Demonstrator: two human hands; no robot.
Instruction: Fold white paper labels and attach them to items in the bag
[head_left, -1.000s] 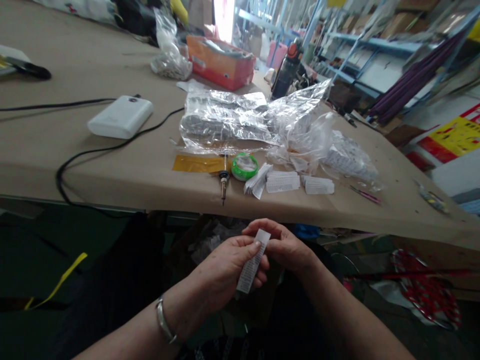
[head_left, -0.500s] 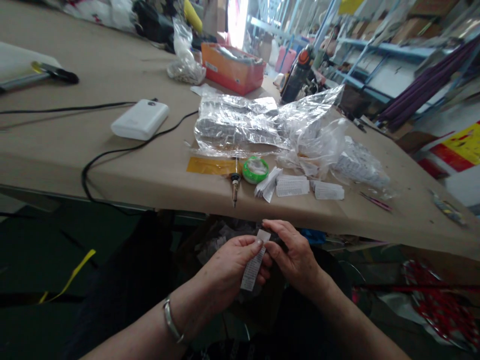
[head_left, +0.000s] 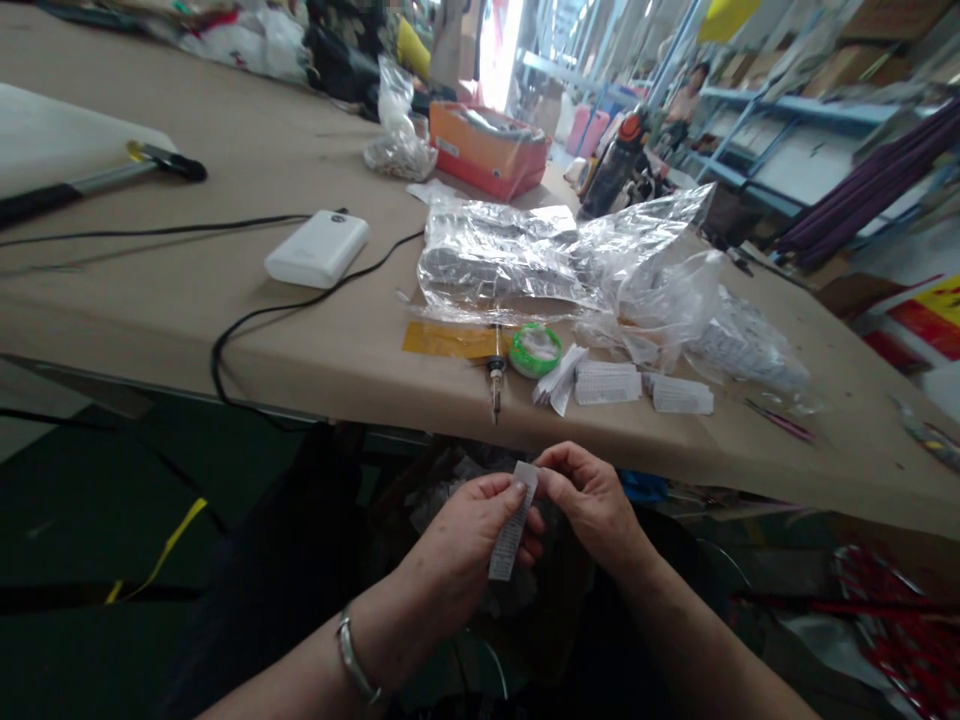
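Note:
A narrow white printed label (head_left: pixel 508 545), covered in small text, is gripped between the thumb and fingers of my left hand (head_left: pixel 469 520). It stands tilted, just below the table's front edge. My right hand (head_left: pixel 589 500) has its thumb and forefinger pinched together at the label's upper right edge. What lies between those fingertips is too small to make out. On the table ahead, several white printed labels lie in stacks: a fanned one (head_left: pixel 561 380), a neat one (head_left: pixel 607 383) and another (head_left: pixel 681 394). A soldering iron (head_left: pixel 496 380) points toward me beside a green-rimmed round container (head_left: pixel 535 351).
Clear plastic bags (head_left: pixel 510 255) lie behind the labels. A white power bank (head_left: pixel 318 248) with a black cable sits left, near a hammer-like tool (head_left: pixel 112 180). Tweezers (head_left: pixel 780 420) lie right. An orange box (head_left: pixel 487 150) and dark bottle (head_left: pixel 611 165) stand farther back.
The view has shifted, so the table things appear farther right and slightly lower. My right forefinger has drawn in from being raised to a pinch by the label's edge.

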